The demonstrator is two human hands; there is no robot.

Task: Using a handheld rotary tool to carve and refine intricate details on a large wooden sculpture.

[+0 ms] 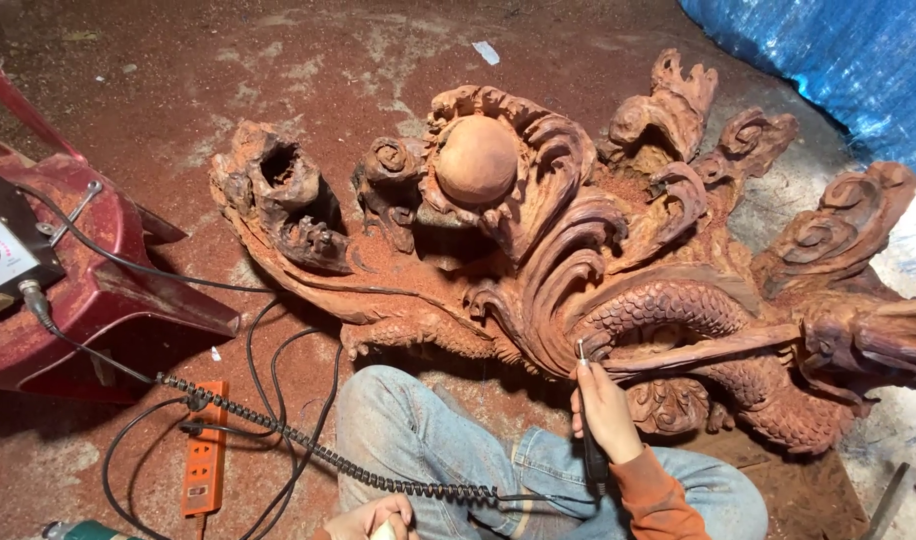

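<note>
1. Gripping a slim rotary carving tool (590, 440), the right hand (606, 410) has its fingers wrapped tight around the shaft, tip touching the scaled dragon body.
2. The reddish wooden carving (578, 250) lies on the dusty floor at twelve o'clock from the knees.
3. The left hand (373, 518), at seven o'clock, curls loosely around something pale; the grip cannot be told.
4. A coiled cable (308, 445) runs toward nine o'clock, past an orange power strip (205, 462).

Dusty floor (308, 60) w/ wood carving (598, 250), orange power strip (205, 462), red stool (98, 290).
</note>
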